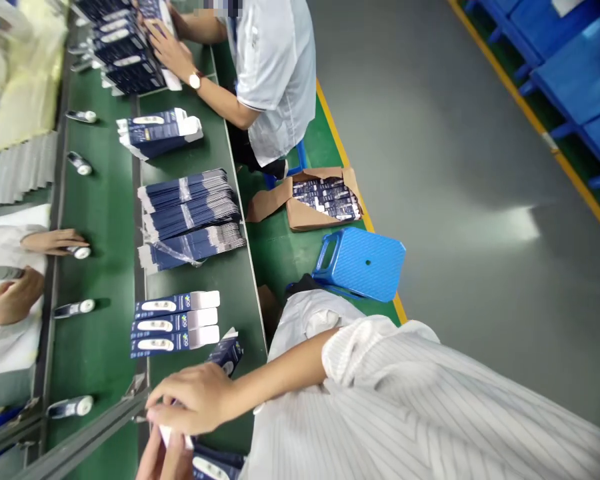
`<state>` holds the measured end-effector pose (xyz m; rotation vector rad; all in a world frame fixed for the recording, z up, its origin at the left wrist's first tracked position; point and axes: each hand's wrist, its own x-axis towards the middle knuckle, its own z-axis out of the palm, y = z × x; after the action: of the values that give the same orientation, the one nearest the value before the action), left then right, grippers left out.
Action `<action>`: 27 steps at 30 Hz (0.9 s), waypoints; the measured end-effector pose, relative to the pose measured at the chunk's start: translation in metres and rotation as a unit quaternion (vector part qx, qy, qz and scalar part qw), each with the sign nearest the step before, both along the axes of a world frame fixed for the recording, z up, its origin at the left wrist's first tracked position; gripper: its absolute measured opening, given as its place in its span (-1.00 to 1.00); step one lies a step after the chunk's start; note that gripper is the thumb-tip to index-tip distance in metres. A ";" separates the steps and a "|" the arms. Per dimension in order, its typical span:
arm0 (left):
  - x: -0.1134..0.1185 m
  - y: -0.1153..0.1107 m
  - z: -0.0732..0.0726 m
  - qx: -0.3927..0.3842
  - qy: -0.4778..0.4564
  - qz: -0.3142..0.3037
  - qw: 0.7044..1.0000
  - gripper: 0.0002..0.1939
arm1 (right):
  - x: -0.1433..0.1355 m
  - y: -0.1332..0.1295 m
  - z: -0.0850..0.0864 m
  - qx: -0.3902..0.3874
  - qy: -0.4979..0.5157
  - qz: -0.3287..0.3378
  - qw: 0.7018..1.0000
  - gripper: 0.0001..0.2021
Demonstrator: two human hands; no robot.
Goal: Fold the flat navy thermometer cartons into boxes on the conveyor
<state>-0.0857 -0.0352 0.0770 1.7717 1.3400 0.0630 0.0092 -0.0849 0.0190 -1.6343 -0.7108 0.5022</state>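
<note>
At the bottom of the view, my right hand is closed with its fingers bent over a small carton; only a white end or flap of it shows. My left hand, cut off by the lower edge, pinches the same carton from below. The fingers hide most of it. Just beyond my right wrist, a navy carton with an opened end lies on the bench. Another navy carton with a printed white device is beside my left hand. Three cartons with white flaps extended lie in a row.
Bundles of flat cartons lie farther along the bench. Handheld devices sit spaced on the green belt. A metal rail crosses near my hands. Co-workers work nearby. A blue stool and cardboard box stand on the floor.
</note>
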 end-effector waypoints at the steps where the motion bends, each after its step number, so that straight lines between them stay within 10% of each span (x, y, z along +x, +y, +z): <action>1: 0.001 -0.003 0.001 0.008 -0.012 -0.006 1.000 -0.38 | -0.001 -0.009 0.005 0.006 -0.005 -0.023 1.000 -0.79; 11: -0.050 -0.065 0.009 -0.071 -0.260 -0.185 0.945 -0.56 | -0.080 -0.103 0.024 0.162 0.007 -0.231 0.959 -0.65; 27: -0.097 -0.145 0.039 -0.052 -0.268 -0.248 0.930 -0.59 | -0.138 -0.182 0.045 0.195 -0.038 -0.322 0.926 -0.64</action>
<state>-0.1832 -0.1800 0.1155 1.7804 0.4817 0.1796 -0.1287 -0.2665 0.0637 -1.4023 -0.2667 -0.1728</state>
